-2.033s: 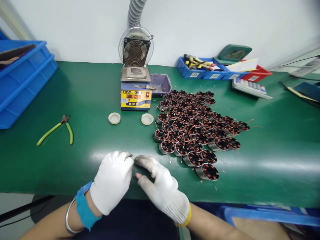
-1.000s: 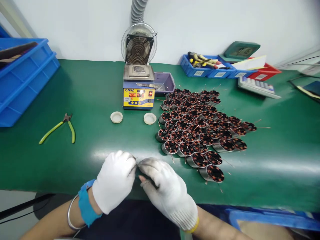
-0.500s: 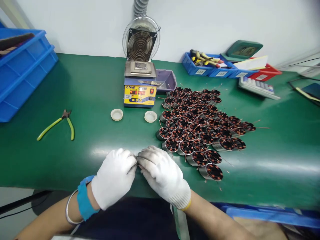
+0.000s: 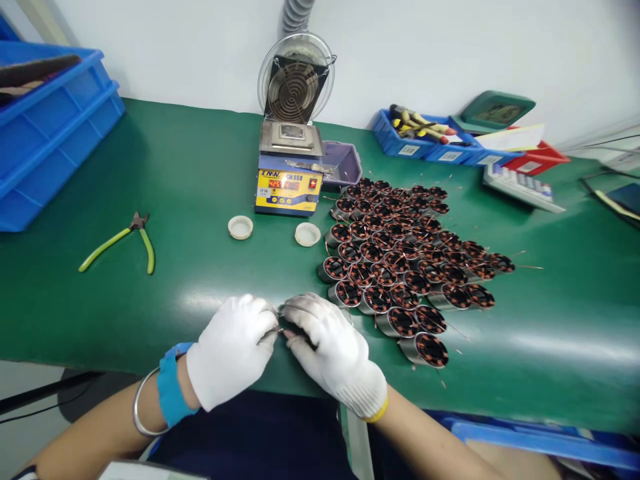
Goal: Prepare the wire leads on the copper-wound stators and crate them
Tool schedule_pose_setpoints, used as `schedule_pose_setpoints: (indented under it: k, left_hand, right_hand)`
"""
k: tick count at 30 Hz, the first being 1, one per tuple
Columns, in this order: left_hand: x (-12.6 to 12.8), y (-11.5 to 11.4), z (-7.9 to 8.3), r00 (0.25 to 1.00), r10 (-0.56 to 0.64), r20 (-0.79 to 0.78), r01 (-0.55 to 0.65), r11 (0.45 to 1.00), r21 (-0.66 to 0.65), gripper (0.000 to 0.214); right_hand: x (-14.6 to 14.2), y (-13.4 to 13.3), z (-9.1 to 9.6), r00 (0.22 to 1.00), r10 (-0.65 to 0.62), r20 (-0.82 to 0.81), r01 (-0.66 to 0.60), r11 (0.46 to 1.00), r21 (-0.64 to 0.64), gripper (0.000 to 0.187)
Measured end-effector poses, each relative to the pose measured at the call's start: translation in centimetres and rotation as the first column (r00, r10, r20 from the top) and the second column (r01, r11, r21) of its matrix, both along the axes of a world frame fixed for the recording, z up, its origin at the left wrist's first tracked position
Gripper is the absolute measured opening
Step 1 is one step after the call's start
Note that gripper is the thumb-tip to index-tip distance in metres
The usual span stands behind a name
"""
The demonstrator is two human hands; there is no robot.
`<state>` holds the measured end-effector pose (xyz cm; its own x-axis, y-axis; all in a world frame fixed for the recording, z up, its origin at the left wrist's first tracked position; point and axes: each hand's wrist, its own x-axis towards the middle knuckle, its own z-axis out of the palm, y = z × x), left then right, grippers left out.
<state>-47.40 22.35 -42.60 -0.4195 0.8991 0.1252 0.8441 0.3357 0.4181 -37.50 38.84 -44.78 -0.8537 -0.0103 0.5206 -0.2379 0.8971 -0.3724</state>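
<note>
My left hand [image 4: 234, 352], in a white glove, is closed in a pinch near the front of the green table. Facing it, my right hand [image 4: 331, 352] curls its gloved fingers, whose tips are stained grey. Between the fingertips show small dark and shiny bits, perhaps wire ends; what the hands hold is mostly hidden. Right of my right hand stand several metal cylinders [image 4: 424, 350] with copper windings on top, their thin wire ends sticking out. Beyond the hands lie two small white dishes, a left dish [image 4: 241, 227] and a right dish [image 4: 307, 234].
Green-handled cutters [image 4: 116, 243] lie open at left, near stacked blue crates [image 4: 55, 113]. A yellow-fronted solder pot [image 4: 286, 192] with a fan [image 4: 294, 92] stands at the back, beside a purple tray [image 4: 343, 161]. Blue tool bins [image 4: 400, 140] and a calculator [image 4: 520, 187] are at back right.
The view has shifted slightly, so the table things sit a little further right. My right thumb has parted somewhat from the fingers above it. Both hands stay close together.
</note>
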Motion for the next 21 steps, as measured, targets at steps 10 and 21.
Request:
schedule_pose_setpoints:
  k: [10,21]
  left_hand:
    - [0.1,0.0,0.1,1.0,0.021,0.023,-0.022,0.999,0.027,0.017]
    - [0.2,0.0,-0.2,0.998,0.048,0.047,-0.049,0.998,0.03,0.017]
  right_hand:
    - [0.9,-1.0,1.2,1.0,0.008,-0.008,-0.009,0.979,-0.205,0.018]
    - [1.3,-0.9,1.1,0.998,0.06,0.03,-0.051,0.965,-0.256,0.017]
